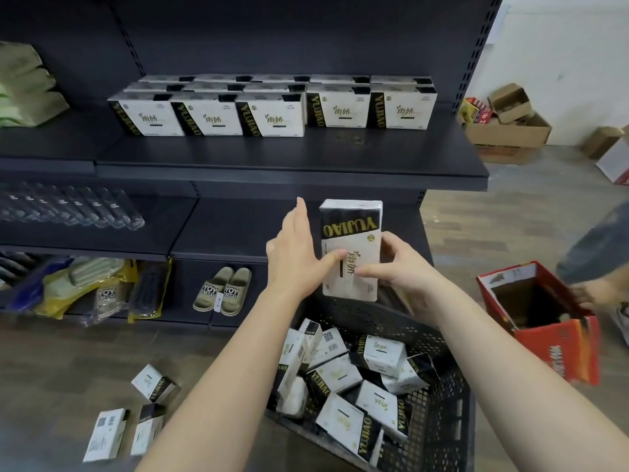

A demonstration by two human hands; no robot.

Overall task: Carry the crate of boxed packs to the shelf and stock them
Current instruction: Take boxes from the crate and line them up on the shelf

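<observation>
packs (pixel 343 379) in crate (pixel 439 417), below shelf (pixel 289 161)

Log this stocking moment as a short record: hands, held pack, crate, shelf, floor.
left hand: open, thumb touching held pack
right hand: grips held pack's right edge
held pack: upright, logo inverted, above crate
crate: black mesh, jumbled packs inside
shelf: shelved packs in neat rows
floor: three loose packs left of crate
</observation>
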